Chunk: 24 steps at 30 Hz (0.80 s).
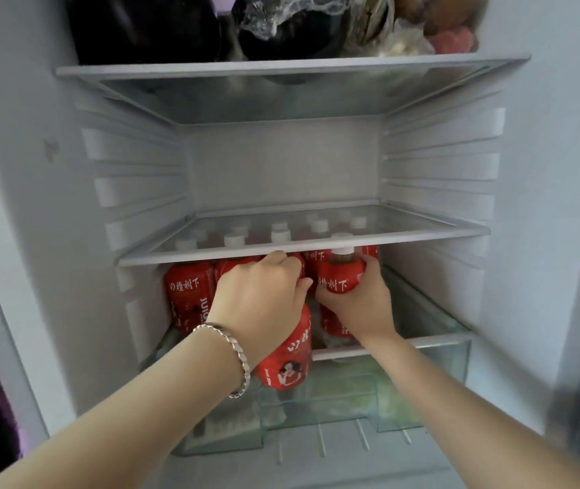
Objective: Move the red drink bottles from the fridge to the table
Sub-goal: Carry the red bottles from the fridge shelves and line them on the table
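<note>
Several red drink bottles with white caps stand in a row under a glass shelf (pixel 422 238) in the open fridge; one stands at the left (pixel 189 298). My left hand (pixel 260 294), a silver bracelet on its wrist, is closed over the top of a red bottle (pixel 286 358) that hangs forward of the row, its label facing me. My right hand (pixel 359 305) grips a second red bottle (pixel 339 277) around its shoulder, just under the shelf edge. The caps of the rear bottles show through the glass.
The glass shelf above the bottles carries nothing. A higher shelf (pixel 281 68) holds dark bags and wrapped food. Below the bottles sits a clear crisper drawer (pixel 433 365) with greenish contents. Ribbed fridge walls close in on both sides.
</note>
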Each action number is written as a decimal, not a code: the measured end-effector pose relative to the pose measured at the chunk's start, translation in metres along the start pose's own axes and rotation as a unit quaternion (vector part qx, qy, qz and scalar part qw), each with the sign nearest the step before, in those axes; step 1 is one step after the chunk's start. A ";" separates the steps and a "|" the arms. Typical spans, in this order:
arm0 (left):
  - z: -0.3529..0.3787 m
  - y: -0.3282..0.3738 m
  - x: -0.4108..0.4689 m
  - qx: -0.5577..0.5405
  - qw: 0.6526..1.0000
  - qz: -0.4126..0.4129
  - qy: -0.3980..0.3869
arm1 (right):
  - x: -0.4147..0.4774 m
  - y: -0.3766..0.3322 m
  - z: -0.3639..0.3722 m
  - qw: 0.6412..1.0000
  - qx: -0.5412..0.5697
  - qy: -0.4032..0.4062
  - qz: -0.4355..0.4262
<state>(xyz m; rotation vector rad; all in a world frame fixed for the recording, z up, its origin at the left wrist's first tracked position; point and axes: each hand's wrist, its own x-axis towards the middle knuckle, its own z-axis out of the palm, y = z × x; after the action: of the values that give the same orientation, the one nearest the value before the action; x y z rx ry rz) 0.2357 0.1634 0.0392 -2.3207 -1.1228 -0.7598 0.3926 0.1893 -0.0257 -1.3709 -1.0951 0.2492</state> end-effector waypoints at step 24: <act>-0.009 -0.030 -0.001 -0.029 0.974 0.218 0.046 | -0.048 -0.022 -0.026 0.952 -0.090 -0.199 -0.215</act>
<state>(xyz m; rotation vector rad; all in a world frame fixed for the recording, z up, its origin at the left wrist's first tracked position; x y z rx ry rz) 0.2088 0.1747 0.0500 -2.4266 -0.5248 -0.7260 0.3770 0.1329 -0.0249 -1.2290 -1.7594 0.1083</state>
